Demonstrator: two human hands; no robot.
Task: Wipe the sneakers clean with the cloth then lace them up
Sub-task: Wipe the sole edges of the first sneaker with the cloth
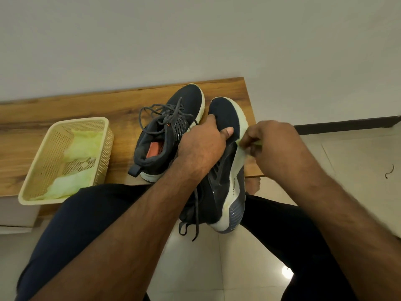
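Observation:
Two dark navy sneakers with pale soles are in view. One sneaker [171, 129] stands on the wooden bench [65, 109], its grey laces loose on top. My left hand [201, 144] grips the other sneaker [225, 177] across its upper, thumb on the toe cloth, holding it tilted on its side between bench edge and lap. Its laces [196, 216] dangle down. My right hand [271, 142] is closed on a small pale-green cloth [257, 143], pressed against the white sole at the sneaker's side. Most of the cloth is hidden in my fingers.
A cream perforated plastic basket [102, 135] sits on the bench at the left, holding more pale-green cloths [82, 144]. My dark-trousered legs fill the foreground. A tiled floor and a white wall with a dark skirting lie to the right. A small dark squiggle [389, 170] lies on the floor.

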